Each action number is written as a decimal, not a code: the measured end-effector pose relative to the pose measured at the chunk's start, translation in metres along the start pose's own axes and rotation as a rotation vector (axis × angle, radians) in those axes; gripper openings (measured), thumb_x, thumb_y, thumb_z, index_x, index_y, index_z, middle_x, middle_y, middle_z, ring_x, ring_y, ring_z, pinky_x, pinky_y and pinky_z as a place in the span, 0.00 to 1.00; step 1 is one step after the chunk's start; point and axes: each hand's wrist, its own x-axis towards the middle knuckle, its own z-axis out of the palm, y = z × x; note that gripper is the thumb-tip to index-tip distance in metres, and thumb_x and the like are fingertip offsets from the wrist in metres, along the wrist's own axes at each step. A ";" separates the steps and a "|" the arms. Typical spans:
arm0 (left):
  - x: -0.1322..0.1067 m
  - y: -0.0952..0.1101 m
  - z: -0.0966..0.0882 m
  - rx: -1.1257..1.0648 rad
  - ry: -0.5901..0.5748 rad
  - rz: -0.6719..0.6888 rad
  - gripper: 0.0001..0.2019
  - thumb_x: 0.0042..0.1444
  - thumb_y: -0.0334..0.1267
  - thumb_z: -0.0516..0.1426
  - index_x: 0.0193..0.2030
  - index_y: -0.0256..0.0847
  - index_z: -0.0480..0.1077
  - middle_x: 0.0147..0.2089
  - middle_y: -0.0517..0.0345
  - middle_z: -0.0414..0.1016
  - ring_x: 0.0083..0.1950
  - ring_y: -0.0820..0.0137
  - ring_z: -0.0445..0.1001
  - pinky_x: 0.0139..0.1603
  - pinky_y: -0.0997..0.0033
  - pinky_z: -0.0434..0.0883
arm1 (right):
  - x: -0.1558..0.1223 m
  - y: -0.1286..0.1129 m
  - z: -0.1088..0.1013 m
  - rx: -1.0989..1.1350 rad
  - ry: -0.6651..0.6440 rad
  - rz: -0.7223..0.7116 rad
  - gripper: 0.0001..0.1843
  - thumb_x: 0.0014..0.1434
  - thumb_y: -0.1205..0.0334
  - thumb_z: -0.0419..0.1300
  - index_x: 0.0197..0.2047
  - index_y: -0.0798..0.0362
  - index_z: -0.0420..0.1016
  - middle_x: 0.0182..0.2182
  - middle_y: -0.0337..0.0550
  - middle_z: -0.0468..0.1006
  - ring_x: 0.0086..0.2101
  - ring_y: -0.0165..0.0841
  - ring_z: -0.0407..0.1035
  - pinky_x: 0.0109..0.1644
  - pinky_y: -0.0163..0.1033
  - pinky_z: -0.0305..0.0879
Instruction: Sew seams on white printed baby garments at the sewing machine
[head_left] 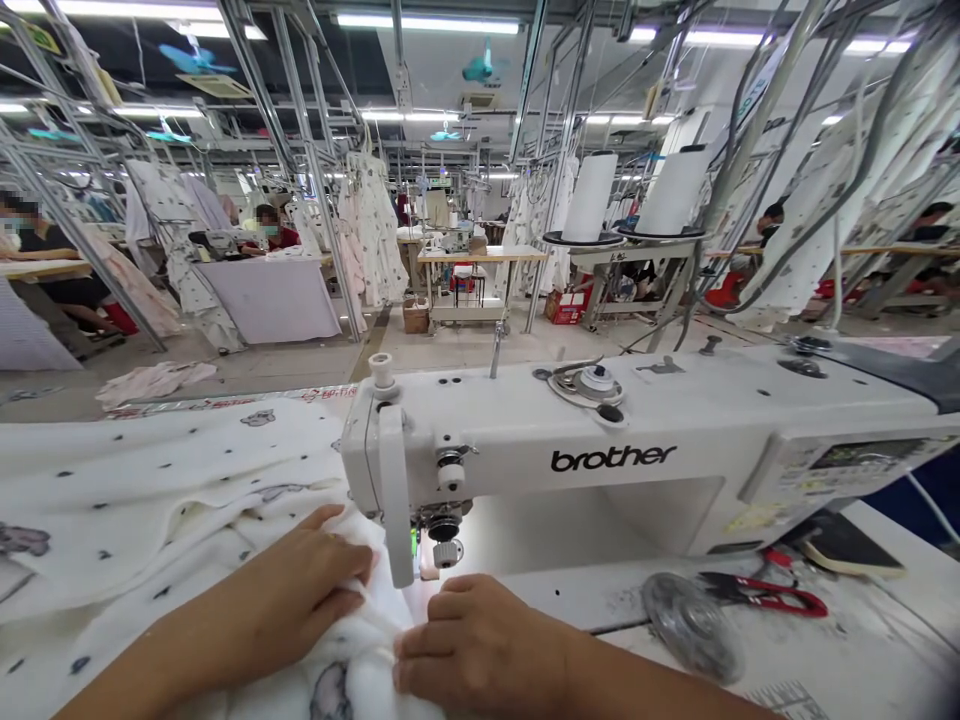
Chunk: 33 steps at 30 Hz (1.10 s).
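Fingers of the left hand are curled closed on a soft white cloth, and those of the right hand pinch the same cloth nearby, a fold running between the two. Printed with small dark spots and grey animals, the cloth spreads over the left side, bunched around both hands, close to the needle end of a white sewing machine lettered "brother". To the right, on the pale desk, lie red-handled scissors, their tips at a clear round plastic piece, with a dark flat pad near them. Two white thread cones stand beyond the machine. Farther off, I see people at other work tables, hanging spotted garments, and blue-green ceiling fans among bright strip lights.
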 end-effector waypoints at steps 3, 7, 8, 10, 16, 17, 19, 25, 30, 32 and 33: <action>0.005 -0.001 0.014 0.014 -0.013 -0.049 0.08 0.61 0.28 0.49 0.34 0.42 0.66 0.35 0.60 0.73 0.37 0.66 0.72 0.46 0.64 0.65 | 0.000 0.001 0.001 0.052 -0.010 0.012 0.08 0.69 0.64 0.57 0.36 0.52 0.70 0.35 0.33 0.77 0.29 0.30 0.60 0.31 0.39 0.53; 0.012 -0.001 0.032 0.029 0.060 -0.090 0.09 0.61 0.28 0.47 0.33 0.42 0.64 0.36 0.58 0.72 0.37 0.65 0.70 0.43 0.62 0.65 | 0.001 0.000 0.000 0.029 -0.021 -0.004 0.08 0.68 0.66 0.57 0.35 0.53 0.69 0.32 0.34 0.76 0.29 0.31 0.60 0.31 0.39 0.53; 0.014 -0.001 0.035 0.026 0.071 -0.102 0.08 0.61 0.28 0.48 0.33 0.42 0.64 0.36 0.58 0.72 0.37 0.64 0.70 0.42 0.63 0.65 | 0.001 0.000 -0.001 0.017 -0.019 -0.013 0.08 0.67 0.67 0.57 0.34 0.53 0.70 0.32 0.35 0.75 0.29 0.31 0.60 0.32 0.39 0.54; 0.015 -0.002 0.039 0.019 0.083 -0.138 0.08 0.60 0.28 0.49 0.32 0.42 0.64 0.35 0.58 0.72 0.37 0.64 0.70 0.41 0.63 0.65 | 0.003 0.000 -0.003 -0.004 -0.007 -0.027 0.08 0.67 0.67 0.56 0.34 0.54 0.70 0.32 0.36 0.75 0.32 0.32 0.62 0.37 0.39 0.57; 0.017 -0.005 0.044 -0.002 0.111 -0.206 0.08 0.60 0.30 0.51 0.30 0.42 0.65 0.34 0.59 0.72 0.40 0.63 0.71 0.44 0.62 0.66 | 0.005 0.001 -0.005 0.000 -0.018 -0.095 0.13 0.70 0.70 0.52 0.32 0.55 0.70 0.36 0.38 0.76 0.42 0.30 0.66 0.54 0.35 0.58; 0.016 -0.006 0.044 -0.009 0.124 -0.204 0.07 0.60 0.30 0.51 0.31 0.43 0.66 0.35 0.58 0.73 0.42 0.62 0.72 0.45 0.62 0.67 | 0.004 0.001 -0.004 0.015 -0.030 -0.084 0.13 0.70 0.70 0.52 0.33 0.54 0.70 0.36 0.38 0.76 0.41 0.30 0.66 0.53 0.35 0.59; 0.015 -0.008 0.046 -0.004 0.158 -0.185 0.05 0.59 0.30 0.52 0.36 0.44 0.68 0.42 0.57 0.74 0.47 0.61 0.71 0.49 0.60 0.67 | 0.003 0.001 -0.002 0.053 -0.052 -0.047 0.12 0.71 0.68 0.52 0.34 0.54 0.70 0.37 0.38 0.76 0.40 0.30 0.67 0.49 0.35 0.61; 0.013 -0.013 0.057 0.143 0.248 -0.192 0.06 0.60 0.31 0.51 0.38 0.43 0.68 0.41 0.54 0.73 0.49 0.58 0.69 0.54 0.51 0.65 | 0.001 0.001 0.003 0.113 -0.077 -0.004 0.10 0.71 0.67 0.52 0.35 0.53 0.69 0.36 0.36 0.76 0.38 0.29 0.68 0.45 0.34 0.61; 0.021 -0.023 0.068 0.167 0.207 -0.156 0.11 0.61 0.29 0.48 0.28 0.42 0.65 0.31 0.56 0.70 0.40 0.61 0.69 0.54 0.48 0.64 | 0.002 0.001 0.000 0.053 -0.065 -0.003 0.10 0.70 0.68 0.54 0.34 0.54 0.68 0.33 0.36 0.75 0.34 0.29 0.67 0.42 0.35 0.61; 0.029 -0.029 0.070 0.154 0.185 -0.116 0.12 0.59 0.27 0.48 0.25 0.41 0.64 0.29 0.55 0.69 0.40 0.61 0.69 0.55 0.47 0.63 | 0.001 0.003 -0.001 0.030 -0.064 0.024 0.10 0.70 0.69 0.54 0.34 0.54 0.68 0.32 0.37 0.75 0.35 0.29 0.67 0.42 0.35 0.61; 0.034 -0.033 0.070 0.144 0.173 -0.094 0.12 0.57 0.26 0.48 0.24 0.41 0.63 0.29 0.54 0.68 0.40 0.60 0.69 0.54 0.47 0.63 | 0.001 0.005 -0.002 0.024 -0.063 0.042 0.10 0.70 0.69 0.53 0.34 0.54 0.68 0.32 0.38 0.75 0.35 0.29 0.67 0.42 0.36 0.61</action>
